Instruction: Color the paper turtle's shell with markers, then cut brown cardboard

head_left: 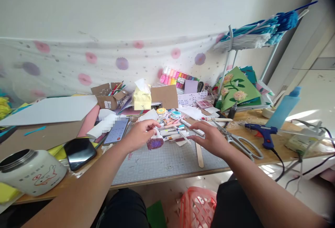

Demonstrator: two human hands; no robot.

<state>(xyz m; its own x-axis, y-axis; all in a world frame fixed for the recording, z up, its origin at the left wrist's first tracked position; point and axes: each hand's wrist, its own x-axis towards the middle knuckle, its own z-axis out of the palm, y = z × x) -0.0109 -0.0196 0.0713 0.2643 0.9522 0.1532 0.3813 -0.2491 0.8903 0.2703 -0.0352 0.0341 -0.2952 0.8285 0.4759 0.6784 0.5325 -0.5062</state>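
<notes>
- Left hand grip pinches a purple pom-pom.
- Right hand grip narrow, fingertips on a marker.
- Cardboard box holds pencils.
- Pink basket sits below the surface.

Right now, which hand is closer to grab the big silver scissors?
Probably the right hand: the silver metal scissors lie just beside it, while the left hand holds a small purple fuzzy piece farther away.
</notes>
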